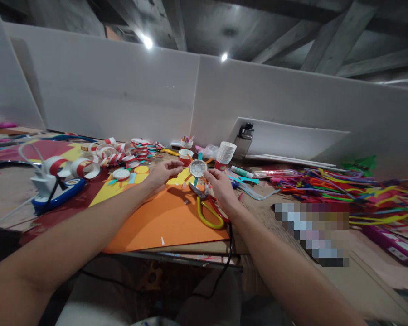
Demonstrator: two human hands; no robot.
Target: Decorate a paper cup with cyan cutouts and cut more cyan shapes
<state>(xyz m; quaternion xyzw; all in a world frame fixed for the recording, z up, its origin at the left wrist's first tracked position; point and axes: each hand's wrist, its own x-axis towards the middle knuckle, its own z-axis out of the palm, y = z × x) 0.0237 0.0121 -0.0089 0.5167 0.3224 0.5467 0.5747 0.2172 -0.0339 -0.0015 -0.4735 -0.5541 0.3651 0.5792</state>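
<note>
A round white paper-cup base (198, 168) with orange and teal paper strips sticking out around its rim is held up above the orange sheet. My right hand (221, 183) pinches its right edge between thumb and fingers. Just left of it, my left hand (165, 175) has its fingers stretched toward the disc, with a small gap and nothing visible in them. Under the disc and beside my right hand lie scissors (209, 215) with yellow and red handles. Orange card (149, 226) and yellow card (102, 192) cover the table in front of me.
Stacked paper cups (225, 153) stand behind my right hand, near a bottle (244, 141). Cut cup rings (85, 167) and a blue power strip (59, 194) lie left. Pipe cleaners (326, 185) and a glue stick (242, 172) are right. A black cable (230, 246) hangs over the front edge.
</note>
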